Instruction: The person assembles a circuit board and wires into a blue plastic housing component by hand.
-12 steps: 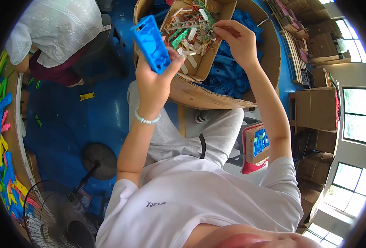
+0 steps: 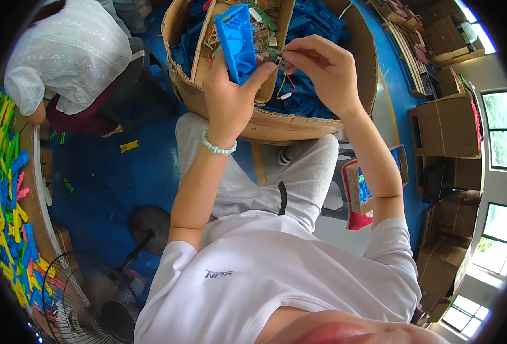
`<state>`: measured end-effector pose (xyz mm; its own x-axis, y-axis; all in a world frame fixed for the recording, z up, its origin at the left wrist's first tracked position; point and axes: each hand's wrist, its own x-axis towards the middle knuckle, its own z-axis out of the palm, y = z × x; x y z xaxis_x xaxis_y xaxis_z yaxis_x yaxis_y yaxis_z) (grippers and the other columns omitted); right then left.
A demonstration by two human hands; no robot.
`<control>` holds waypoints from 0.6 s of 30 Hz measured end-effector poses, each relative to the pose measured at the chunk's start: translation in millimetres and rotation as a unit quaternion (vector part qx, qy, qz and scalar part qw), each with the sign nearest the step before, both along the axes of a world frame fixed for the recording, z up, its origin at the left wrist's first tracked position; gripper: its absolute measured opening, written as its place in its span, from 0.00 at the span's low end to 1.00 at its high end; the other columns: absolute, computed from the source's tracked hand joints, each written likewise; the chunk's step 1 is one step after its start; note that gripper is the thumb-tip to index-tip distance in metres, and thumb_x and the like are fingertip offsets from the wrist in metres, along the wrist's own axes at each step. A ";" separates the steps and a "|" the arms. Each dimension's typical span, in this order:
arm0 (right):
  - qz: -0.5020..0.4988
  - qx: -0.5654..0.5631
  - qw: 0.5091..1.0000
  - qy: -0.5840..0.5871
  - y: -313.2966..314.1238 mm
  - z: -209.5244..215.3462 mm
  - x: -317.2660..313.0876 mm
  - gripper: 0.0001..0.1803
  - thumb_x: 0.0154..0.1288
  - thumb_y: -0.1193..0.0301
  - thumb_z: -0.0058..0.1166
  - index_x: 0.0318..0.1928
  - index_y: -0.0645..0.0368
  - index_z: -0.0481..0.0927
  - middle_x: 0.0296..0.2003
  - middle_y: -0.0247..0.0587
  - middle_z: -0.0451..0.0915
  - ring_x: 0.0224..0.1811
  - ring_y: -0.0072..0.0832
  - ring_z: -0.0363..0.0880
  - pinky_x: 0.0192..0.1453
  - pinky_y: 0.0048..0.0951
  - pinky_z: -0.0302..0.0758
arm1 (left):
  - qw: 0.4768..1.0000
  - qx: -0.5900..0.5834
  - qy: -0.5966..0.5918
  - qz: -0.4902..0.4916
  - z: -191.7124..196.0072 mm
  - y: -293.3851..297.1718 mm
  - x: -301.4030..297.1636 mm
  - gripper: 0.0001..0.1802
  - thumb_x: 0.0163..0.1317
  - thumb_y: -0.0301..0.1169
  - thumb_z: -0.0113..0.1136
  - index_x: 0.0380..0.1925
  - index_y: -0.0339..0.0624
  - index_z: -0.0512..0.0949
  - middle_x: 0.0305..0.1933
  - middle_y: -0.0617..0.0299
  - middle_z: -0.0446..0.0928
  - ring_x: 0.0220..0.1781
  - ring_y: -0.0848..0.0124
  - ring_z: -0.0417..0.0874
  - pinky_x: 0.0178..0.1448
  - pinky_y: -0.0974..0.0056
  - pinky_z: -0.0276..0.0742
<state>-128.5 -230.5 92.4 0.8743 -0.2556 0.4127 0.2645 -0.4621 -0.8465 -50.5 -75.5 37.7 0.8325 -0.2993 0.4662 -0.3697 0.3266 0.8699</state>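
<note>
My left hand [image 2: 229,109] is closed round a blue plastic casing [image 2: 237,43], held tilted with its hollow ribbed side in view. In my right hand [image 2: 327,71], thumb and fingertips pinch a small circuit board [image 2: 274,58]. Thin wires hang from the board, with a little white connector [image 2: 286,96] at their lower end. The board is beside the casing, not in it, and my left thumb tip is close to or touching it. Beneath both hands is a cardboard tray [image 2: 203,51] of boards and wires, set inside a big cardboard box [image 2: 299,127] with more blue casings [image 2: 317,23].
A person in a white top [image 2: 73,51] sits on the left by a dark chair [image 2: 144,86]. Colourful plastic parts [image 2: 12,229] cover a table at the left edge. A fan [image 2: 93,304] stands lower left. Stacked cartons [image 2: 448,129] line the right.
My right hand has come away from the tray's contents with the wired circuit board and moved nearer the casing. My left hand has shifted right with the casing, now more upright.
</note>
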 end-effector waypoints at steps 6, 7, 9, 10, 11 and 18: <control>0.020 0.009 0.999 -0.044 0.9 -3.7 -22.9 0.07 0.63 0.82 0.60 0.41 0.70 0.81 0.34 0.39 0.81 0.33 0.24 0.85 0.39 0.21 0.81 | 0.991 -0.051 0.083 -0.091 4.5 -0.4 -16.6 0.16 0.56 0.29 0.74 0.40 0.37 0.77 0.35 0.63 0.82 0.33 0.76 0.83 0.39 0.70 0.79; 0.012 0.000 0.999 -0.049 0.7 -4.4 -26.2 0.06 0.63 0.82 0.59 0.41 0.69 0.82 0.33 0.39 0.80 0.33 0.24 0.85 0.38 0.21 0.81 | 0.991 -0.055 0.075 -0.094 5.5 -1.5 -19.3 0.16 0.57 0.30 0.73 0.40 0.37 0.77 0.34 0.63 0.82 0.33 0.76 0.83 0.38 0.70 0.79; 0.002 -0.005 0.998 -0.057 -0.3 -4.9 -31.7 0.06 0.63 0.82 0.59 0.41 0.69 0.82 0.33 0.39 0.80 0.33 0.23 0.85 0.38 0.21 0.80 | 0.991 -0.055 0.063 -0.101 5.6 -3.0 -21.7 0.17 0.57 0.30 0.73 0.41 0.36 0.76 0.34 0.63 0.82 0.32 0.76 0.83 0.38 0.70 0.79; -0.002 -0.014 0.998 -0.056 -1.2 -4.6 -34.7 0.06 0.63 0.82 0.59 0.41 0.69 0.82 0.33 0.39 0.80 0.33 0.24 0.85 0.37 0.22 0.81 | 0.998 -0.014 0.008 -0.068 4.2 -3.7 -21.7 0.16 0.58 0.29 0.72 0.42 0.36 0.76 0.33 0.63 0.82 0.31 0.75 0.83 0.37 0.69 0.79; -0.007 -0.023 0.998 -0.054 -2.1 -4.3 -37.7 0.06 0.63 0.82 0.59 0.41 0.69 0.82 0.33 0.39 0.80 0.33 0.24 0.85 0.36 0.22 0.81 | 0.998 0.027 -0.048 -0.036 5.4 -4.9 -22.6 0.16 0.58 0.29 0.71 0.43 0.36 0.76 0.32 0.62 0.82 0.30 0.74 0.83 0.36 0.68 0.78; -0.045 -0.108 0.990 -0.079 -7.0 -3.0 -58.5 0.06 0.63 0.80 0.60 0.41 0.68 0.82 0.33 0.39 0.81 0.33 0.24 0.86 0.36 0.23 0.82 | 0.949 0.175 -0.251 0.077 21.2 -14.8 -43.3 0.15 0.58 0.25 0.66 0.44 0.37 0.75 0.29 0.59 0.81 0.27 0.67 0.83 0.33 0.65 0.78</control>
<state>-187.0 -237.4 89.4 0.7727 -0.2197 0.5955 0.3352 -0.6555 -0.6767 -93.9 -90.3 58.8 0.5787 -0.4011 0.7101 -0.7860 -0.0418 0.6168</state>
